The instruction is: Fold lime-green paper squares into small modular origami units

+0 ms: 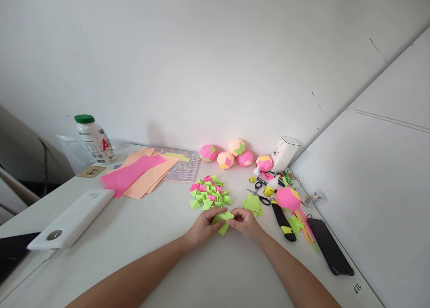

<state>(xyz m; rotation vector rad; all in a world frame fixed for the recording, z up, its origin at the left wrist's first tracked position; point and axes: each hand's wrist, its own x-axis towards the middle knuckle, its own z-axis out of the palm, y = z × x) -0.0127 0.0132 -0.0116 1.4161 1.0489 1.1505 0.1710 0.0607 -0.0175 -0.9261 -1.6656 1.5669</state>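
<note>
Near the middle of the table, my left hand [203, 228] and my right hand [247, 223] both grip one green folded paper piece [223, 218]. My left fingers and thumb close on its left side, while the right ones pinch its right edge. Just beyond lies a pile of small folded paper units [208, 192], green and pink. Beside my right hand sits a loose stack of green paper squares [252, 203]. Some of the held piece is hidden behind my fingers.
Several faceted paper balls [245, 158] line the wall. To the right are scissors [258, 193], glue bottles [270, 187], a box cutter [284, 221] and a phone [329, 245]. Leftward lie pink paper sheets [131, 173], a white power bank [72, 218] and a bottle [95, 140].
</note>
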